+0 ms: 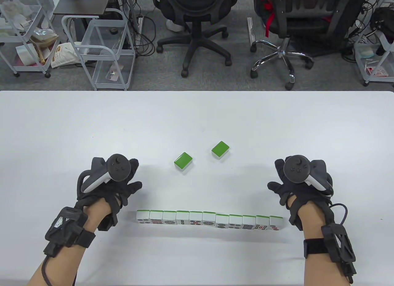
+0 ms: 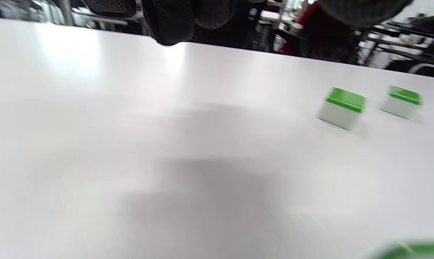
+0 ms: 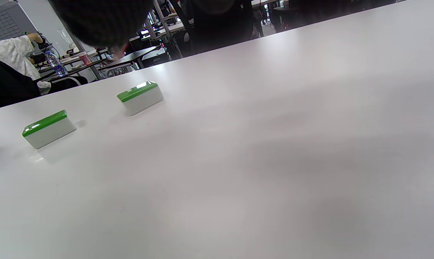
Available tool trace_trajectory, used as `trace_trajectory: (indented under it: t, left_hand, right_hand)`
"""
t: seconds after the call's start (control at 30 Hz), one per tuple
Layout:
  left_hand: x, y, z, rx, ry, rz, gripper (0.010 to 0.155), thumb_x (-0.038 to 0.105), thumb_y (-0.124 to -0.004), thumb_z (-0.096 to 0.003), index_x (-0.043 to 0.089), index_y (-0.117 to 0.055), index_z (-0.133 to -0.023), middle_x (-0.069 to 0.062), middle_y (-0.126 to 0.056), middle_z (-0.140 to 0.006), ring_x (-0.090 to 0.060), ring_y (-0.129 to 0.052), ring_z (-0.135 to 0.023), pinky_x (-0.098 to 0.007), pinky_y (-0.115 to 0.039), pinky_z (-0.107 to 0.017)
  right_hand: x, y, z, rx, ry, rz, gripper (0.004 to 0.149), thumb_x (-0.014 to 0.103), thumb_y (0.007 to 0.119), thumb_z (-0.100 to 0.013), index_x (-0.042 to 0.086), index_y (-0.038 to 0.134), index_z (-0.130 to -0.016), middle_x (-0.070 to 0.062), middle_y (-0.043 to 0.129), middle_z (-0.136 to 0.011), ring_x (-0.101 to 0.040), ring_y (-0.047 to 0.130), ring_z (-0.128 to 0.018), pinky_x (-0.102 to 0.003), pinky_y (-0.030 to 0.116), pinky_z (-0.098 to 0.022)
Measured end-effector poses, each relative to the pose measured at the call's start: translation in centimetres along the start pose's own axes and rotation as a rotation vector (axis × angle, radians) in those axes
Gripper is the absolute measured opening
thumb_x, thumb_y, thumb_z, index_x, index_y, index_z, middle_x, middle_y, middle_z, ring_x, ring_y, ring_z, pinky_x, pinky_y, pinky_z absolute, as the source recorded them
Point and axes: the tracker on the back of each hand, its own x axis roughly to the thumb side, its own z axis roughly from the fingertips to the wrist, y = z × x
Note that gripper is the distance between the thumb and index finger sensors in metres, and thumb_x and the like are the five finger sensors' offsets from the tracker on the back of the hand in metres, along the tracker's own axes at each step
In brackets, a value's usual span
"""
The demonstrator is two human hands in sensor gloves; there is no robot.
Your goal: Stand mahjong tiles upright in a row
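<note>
A row of several mahjong tiles (image 1: pixel 209 220) stands upright near the table's front edge, faces toward me, green backs away. Two loose tiles lie flat, green side up, behind the row: the left one (image 1: pixel 183 160) (image 2: pixel 342 108) (image 3: pixel 48 128) and the right one (image 1: pixel 220 149) (image 2: pixel 401 101) (image 3: pixel 140 97). My left hand (image 1: pixel 123 183) hovers by the row's left end, fingers spread, holding nothing. My right hand (image 1: pixel 284 183) hovers by the row's right end, fingers spread, holding nothing. Neither hand touches a tile.
The white table (image 1: pixel 92 129) runs to a far edge, beyond which stand two office chairs (image 1: pixel 197 24) and wire carts (image 1: pixel 104 49). A green tile edge (image 2: pixel 411 251) shows blurred at the left wrist view's bottom right corner.
</note>
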Motion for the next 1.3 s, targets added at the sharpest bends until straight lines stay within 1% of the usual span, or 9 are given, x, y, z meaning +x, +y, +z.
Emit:
trace_trajectory:
  t: [0.1,0.17,0.37,0.6,0.8,1.0,1.07,1.2,1.3]
  left_hand:
    - [-0.1,-0.2,-1.3,0.028,0.066,0.072,0.084,0.065,-0.063,-0.0284,0.039,-0.027,-0.099,0.006,-0.031,-0.115,-0.031,-0.044,-0.111,-0.056,-0.046,-0.077]
    - [-0.1,-0.7,-1.9,0.029,0.09,0.087,0.084,0.065,-0.064,-0.0279,0.039,-0.028,-0.099,0.006,-0.032,-0.115,-0.034,-0.04,-0.11,-0.058,-0.045,-0.077]
    - [0.2,-1.2,-2.2,0.025,0.086,0.045,0.084,0.065,-0.064,-0.0279,0.039,-0.029,-0.099,0.005,-0.032,-0.115,-0.034,-0.037,-0.11,-0.059,-0.045,-0.077]
    - [0.1,-0.8,-1.7,0.041,0.073,0.057,0.083,0.065,-0.064,-0.0285,0.039,-0.029,-0.099,0.005,-0.032,-0.115,-0.034,-0.036,-0.11,-0.059,-0.045,-0.077]
    - [-0.2,-0.9,-1.4,0.026,0.065,0.055,0.083,0.065,-0.064,-0.0287,0.039,-0.029,-0.099,0.004,-0.032,-0.115,-0.035,-0.036,-0.11,-0.059,-0.045,-0.076]
    - [-0.5,-0.6,-1.2,0.038,0.057,0.058,0.084,0.066,-0.065,-0.0285,0.039,-0.029,-0.1,0.004,-0.032,-0.115,-0.035,-0.035,-0.11,-0.059,-0.045,-0.076]
    - [-0.6,-0.5,-1.3,0.028,0.051,0.044,0.084,0.066,-0.065,-0.0284,0.039,-0.029,-0.1,0.004,-0.031,-0.115,-0.035,-0.034,-0.11,-0.059,-0.045,-0.076]
    - [-0.6,-0.3,-1.2,0.036,0.055,0.012,0.085,0.066,-0.065,-0.0281,0.039,-0.029,-0.099,0.004,-0.031,-0.115,-0.035,-0.034,-0.11,-0.058,-0.045,-0.077]
    - [-0.7,-0.3,-1.3,0.036,0.049,0.023,0.085,0.066,-0.065,-0.0279,0.039,-0.029,-0.099,0.004,-0.031,-0.115,-0.035,-0.034,-0.11,-0.059,-0.044,-0.077]
  right_hand:
    - [0.6,0.1,0.0,-0.003,-0.01,0.01,0.081,0.05,0.076,-0.034,0.012,0.045,-0.099,-0.026,0.034,-0.105,-0.062,0.037,-0.09,-0.073,0.046,-0.058]
    - [0.9,0.3,0.0,-0.01,-0.017,0.009,0.081,0.05,0.076,-0.034,0.012,0.046,-0.099,-0.026,0.035,-0.105,-0.062,0.039,-0.09,-0.073,0.047,-0.058]
    - [2.6,0.9,-0.4,-0.041,-0.027,-0.006,0.08,0.049,0.076,-0.034,0.01,0.047,-0.098,-0.027,0.041,-0.104,-0.062,0.046,-0.089,-0.071,0.052,-0.057]
    - [8.0,0.8,-1.9,-0.051,-0.046,0.051,0.08,0.048,0.079,-0.034,0.009,0.051,-0.097,-0.027,0.056,-0.102,-0.058,0.067,-0.085,-0.067,0.064,-0.055]
    - [12.6,0.9,-6.6,-0.003,0.02,0.187,0.081,0.048,0.081,-0.033,0.009,0.05,-0.097,-0.026,0.057,-0.101,-0.055,0.07,-0.084,-0.065,0.065,-0.055]
    - [15.1,3.9,-11.9,0.1,0.093,0.331,0.084,0.052,0.08,-0.033,0.01,0.046,-0.097,-0.026,0.054,-0.102,-0.055,0.069,-0.085,-0.065,0.065,-0.055]
    - [15.6,4.9,-13.4,0.091,0.099,0.403,0.086,0.053,0.08,-0.032,0.01,0.045,-0.097,-0.025,0.054,-0.102,-0.055,0.07,-0.085,-0.065,0.065,-0.055]
    - [16.8,6.1,-15.5,0.107,0.085,0.407,0.088,0.055,0.08,-0.031,0.01,0.042,-0.097,-0.025,0.051,-0.102,-0.054,0.07,-0.085,-0.065,0.065,-0.055]
    - [17.4,6.9,-16.7,0.147,0.089,0.452,0.084,0.05,0.081,-0.032,0.01,0.045,-0.097,-0.025,0.055,-0.102,-0.054,0.072,-0.083,-0.065,0.065,-0.055]
